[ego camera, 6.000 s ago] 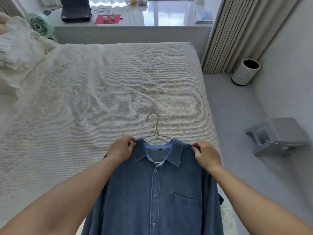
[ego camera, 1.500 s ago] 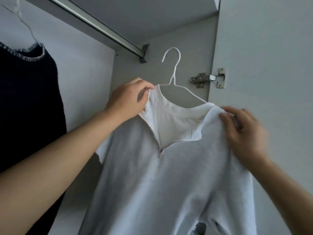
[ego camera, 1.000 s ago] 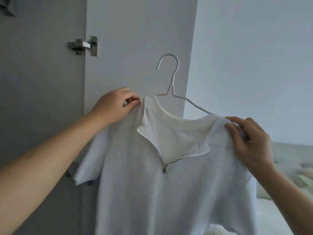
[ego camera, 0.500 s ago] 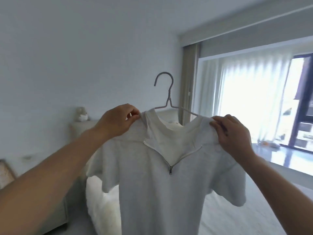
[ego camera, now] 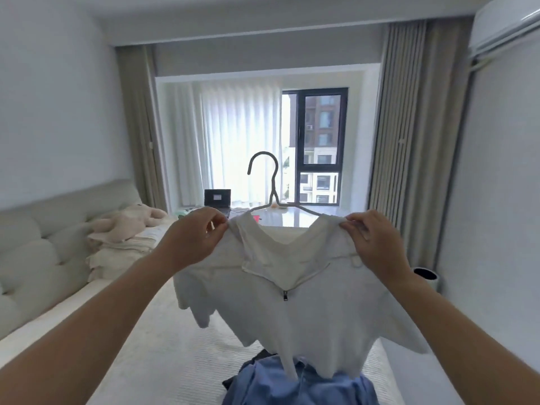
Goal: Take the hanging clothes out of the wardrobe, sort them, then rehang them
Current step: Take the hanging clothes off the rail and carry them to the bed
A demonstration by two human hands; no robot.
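Right at six o'clock, closest in, a blue shirt (ego camera: 298,385) is lying crumpled on the white bedspread (ego camera: 163,340), with a dark garment (ego camera: 233,382) peeking out from under its left edge. Just above it, the pale zip-neck top (ego camera: 292,314) is hanging in the air, its hem dangling over the blue shirt; whether the two are touching is hard to call. The zipper is sitting partly open at the chest, collar flaps folding outward.

Both forearms are reaching in from seven and five o'clock. The left hand (ego camera: 193,241) is pinching the top's left shoulder between thumb and curled fingers at about ten o'clock of the garment. The right hand (ego camera: 377,244) is pinching the right shoulder the same way at two o'clock. The wire hanger (ego camera: 270,182) is sitting inside the neckline, its hook standing upright at twelve o'clock between the two hands.

Out at nine o'clock, a padded headboard (ego camera: 38,238) is running along the wall, with a plush toy (ego camera: 128,220) lying on stacked pillows beside it. At three o'clock a round bin (ego camera: 425,277) is showing behind the right wrist. Far off at twelve, a laptop (ego camera: 217,198) is sitting on the window ledge under sheer curtains (ego camera: 230,135), and an air conditioner (ego camera: 505,21) is hanging up at one o'clock
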